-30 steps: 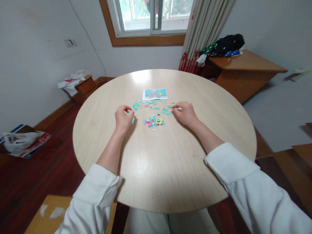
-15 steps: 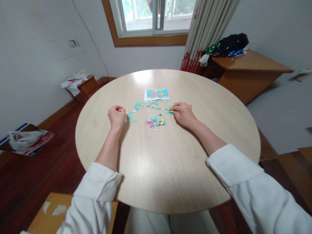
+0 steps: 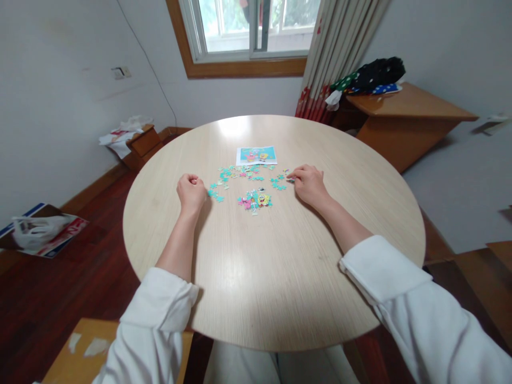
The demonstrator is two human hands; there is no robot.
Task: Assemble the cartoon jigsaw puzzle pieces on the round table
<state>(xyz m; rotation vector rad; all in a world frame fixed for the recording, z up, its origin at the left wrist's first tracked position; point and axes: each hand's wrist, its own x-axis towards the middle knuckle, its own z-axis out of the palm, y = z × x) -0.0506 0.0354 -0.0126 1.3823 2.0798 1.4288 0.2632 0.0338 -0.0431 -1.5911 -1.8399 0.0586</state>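
Observation:
My left hand (image 3: pixel 192 191) rests on the table as a closed fist beside loose turquoise jigsaw pieces (image 3: pixel 216 193); whether anything is inside the curled fingers is hidden. My right hand (image 3: pixel 307 184) lies low over the table, index finger stretched out at the edge of a small group of turquoise pieces (image 3: pixel 278 184). No piece shows in its grasp. Between the hands is a partly assembled jigsaw puzzle (image 3: pixel 255 201) with pink and yellow cartoon figures. Behind it, more loose pieces (image 3: pixel 240 172) are scattered below a printed reference picture (image 3: pixel 257 156).
All this lies on a round pale wooden table (image 3: pixel 256 266). A window (image 3: pixel 252 29) and a curtain (image 3: pixel 340 48) are beyond it. A wooden desk (image 3: pixel 412 101) with dark cloth stands back right. On the left are a small drawer unit (image 3: pixel 142 140) and a plastic bag (image 3: pixel 40 229).
My right hand has drawn back slightly to the right, uncovering more of the small group of pieces there. My left hand stays in place as a fist.

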